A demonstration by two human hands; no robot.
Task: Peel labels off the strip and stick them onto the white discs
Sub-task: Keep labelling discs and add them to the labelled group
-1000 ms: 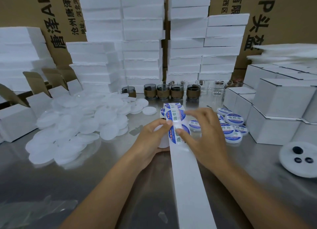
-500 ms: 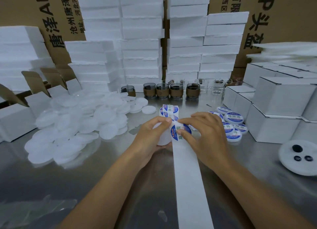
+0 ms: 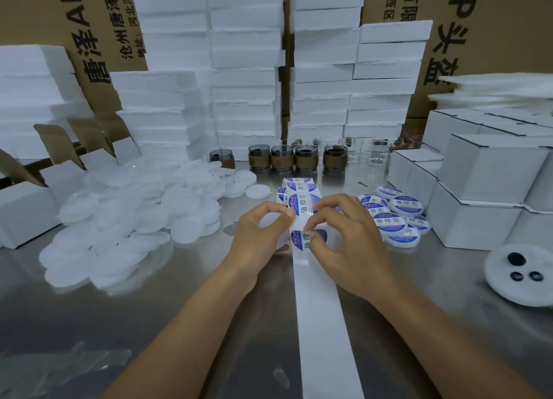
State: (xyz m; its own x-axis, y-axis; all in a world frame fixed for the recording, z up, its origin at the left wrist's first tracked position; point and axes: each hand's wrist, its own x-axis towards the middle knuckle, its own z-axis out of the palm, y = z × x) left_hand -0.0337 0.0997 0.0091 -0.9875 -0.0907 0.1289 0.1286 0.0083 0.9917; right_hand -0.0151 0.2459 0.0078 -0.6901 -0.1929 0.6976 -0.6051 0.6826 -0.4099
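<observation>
Left hand (image 3: 257,240) hides most of one white disc (image 3: 269,221) — strip (image 3: 320,309) cut off below.

head-worn view, down onto near table (image 3: 149,324)

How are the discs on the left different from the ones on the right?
The left discs are plain white; the right discs wear blue labels. The left discs far outnumber the right discs. Both lie on the metal table.

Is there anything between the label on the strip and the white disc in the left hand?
Nothing visible does. The white disc sits right beside the strip, next to the label the right hand pinches; only the left hand covers part of it.
</observation>
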